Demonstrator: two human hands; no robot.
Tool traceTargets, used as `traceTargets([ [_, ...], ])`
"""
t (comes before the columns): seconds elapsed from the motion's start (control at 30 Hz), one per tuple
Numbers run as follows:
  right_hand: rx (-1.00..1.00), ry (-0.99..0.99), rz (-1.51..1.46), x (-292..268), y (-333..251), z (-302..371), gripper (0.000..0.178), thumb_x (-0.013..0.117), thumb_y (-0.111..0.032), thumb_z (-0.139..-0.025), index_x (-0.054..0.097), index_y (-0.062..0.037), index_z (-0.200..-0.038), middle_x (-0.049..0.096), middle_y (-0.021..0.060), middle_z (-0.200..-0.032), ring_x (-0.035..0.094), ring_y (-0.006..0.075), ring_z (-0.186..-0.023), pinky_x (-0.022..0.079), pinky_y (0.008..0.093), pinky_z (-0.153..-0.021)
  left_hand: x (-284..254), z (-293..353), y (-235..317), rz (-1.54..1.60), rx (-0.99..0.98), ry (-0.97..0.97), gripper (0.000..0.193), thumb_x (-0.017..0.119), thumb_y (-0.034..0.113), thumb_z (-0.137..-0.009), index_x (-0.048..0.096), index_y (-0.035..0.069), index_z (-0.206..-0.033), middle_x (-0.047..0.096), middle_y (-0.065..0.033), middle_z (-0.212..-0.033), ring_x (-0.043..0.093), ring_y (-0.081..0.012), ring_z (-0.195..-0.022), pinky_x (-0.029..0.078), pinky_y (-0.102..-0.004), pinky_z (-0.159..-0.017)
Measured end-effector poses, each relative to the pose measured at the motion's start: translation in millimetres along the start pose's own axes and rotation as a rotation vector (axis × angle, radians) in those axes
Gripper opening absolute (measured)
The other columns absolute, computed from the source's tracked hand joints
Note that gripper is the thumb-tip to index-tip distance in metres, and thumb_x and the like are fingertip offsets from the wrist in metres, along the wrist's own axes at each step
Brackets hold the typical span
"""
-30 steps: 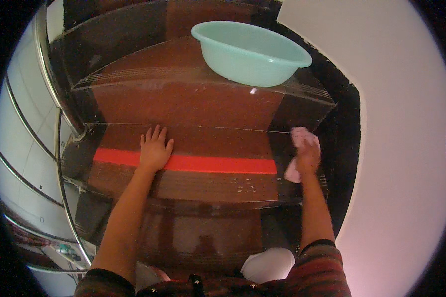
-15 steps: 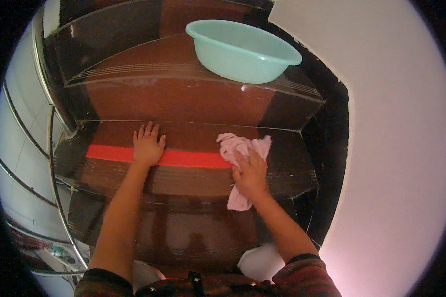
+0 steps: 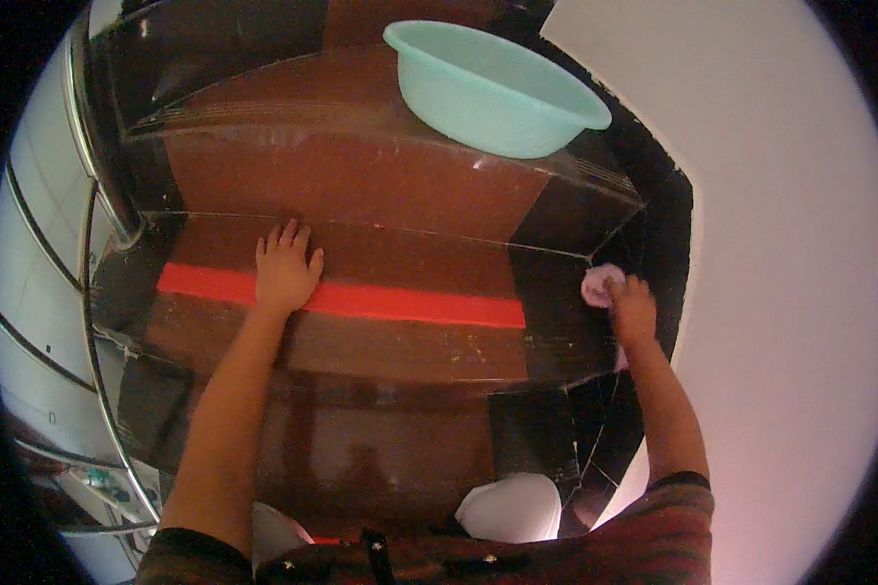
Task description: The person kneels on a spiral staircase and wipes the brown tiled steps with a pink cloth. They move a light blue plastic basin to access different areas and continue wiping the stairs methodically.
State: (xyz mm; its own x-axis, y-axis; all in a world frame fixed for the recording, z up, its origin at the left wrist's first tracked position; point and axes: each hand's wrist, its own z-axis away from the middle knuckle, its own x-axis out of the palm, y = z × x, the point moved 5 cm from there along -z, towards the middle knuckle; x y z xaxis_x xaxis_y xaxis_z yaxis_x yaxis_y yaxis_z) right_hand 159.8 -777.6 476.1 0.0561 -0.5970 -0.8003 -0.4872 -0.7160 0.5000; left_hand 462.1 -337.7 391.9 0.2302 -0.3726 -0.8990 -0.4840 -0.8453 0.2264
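My left hand (image 3: 286, 273) lies flat with its fingers spread on a brown stair tread (image 3: 410, 356), its heel resting across a red strip (image 3: 410, 302) that runs along the step. At the right end of the same tread, on its black border by the wall, my right hand (image 3: 634, 312) grips a pink cloth (image 3: 603, 284). The cloth is bunched, with one part showing past the fingertips and a bit below the hand. Part of it is hidden under my palm.
A light green basin (image 3: 498, 93) stands on the step above, near its front edge. Metal railing bars (image 3: 93, 292) run down the left side. A white wall (image 3: 780, 244) with black edging rises on the right. White footwear (image 3: 512, 507) shows on the step below.
My right hand has slid the pink cloth rightward, off the red strip to the black border near the wall. My left hand stays on the strip. The view has shifted slightly.
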Motion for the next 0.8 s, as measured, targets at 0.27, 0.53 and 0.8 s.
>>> traceTargets([
  [0.27,-0.090,0.432,0.239,-68,44,-60,0.042,0.055,-0.014,-0.085,0.051,-0.0152,-0.126,0.044,0.0086,-0.140,0.042,0.0311,-0.130,0.039,0.0469,-0.095,-1,-3,-1,-0.004,0.020,-0.002,0.052,0.050,0.039,-0.091,0.052,0.008,-0.133,0.045,-0.0123,-0.144,0.037,-0.0347,-0.134,0.025,-0.0519,-0.112],
  [0.53,0.146,0.108,-0.362,7,-18,39,0.035,0.045,-0.019,-0.098,0.050,-0.0101,-0.131,0.040,0.0128,-0.146,0.040,0.0365,-0.130,0.037,0.0459,-0.103,2,-3,-3,0.006,0.014,0.000,0.051,0.051,0.038,-0.091,0.052,0.009,-0.133,0.045,-0.0118,-0.143,0.038,-0.0340,-0.134,0.026,-0.0515,-0.112],
  [0.8,0.312,0.179,-0.473,-3,-36,90,0.040,0.064,-0.009,-0.073,0.065,-0.0092,-0.113,0.059,0.0264,-0.111,0.055,0.0446,-0.104,0.046,0.0503,-0.088,3,-2,-2,-0.051,0.011,-0.005,0.050,0.049,0.037,-0.093,0.051,0.009,-0.134,0.044,-0.0124,-0.144,0.037,-0.0350,-0.135,0.026,-0.0518,-0.112],
])
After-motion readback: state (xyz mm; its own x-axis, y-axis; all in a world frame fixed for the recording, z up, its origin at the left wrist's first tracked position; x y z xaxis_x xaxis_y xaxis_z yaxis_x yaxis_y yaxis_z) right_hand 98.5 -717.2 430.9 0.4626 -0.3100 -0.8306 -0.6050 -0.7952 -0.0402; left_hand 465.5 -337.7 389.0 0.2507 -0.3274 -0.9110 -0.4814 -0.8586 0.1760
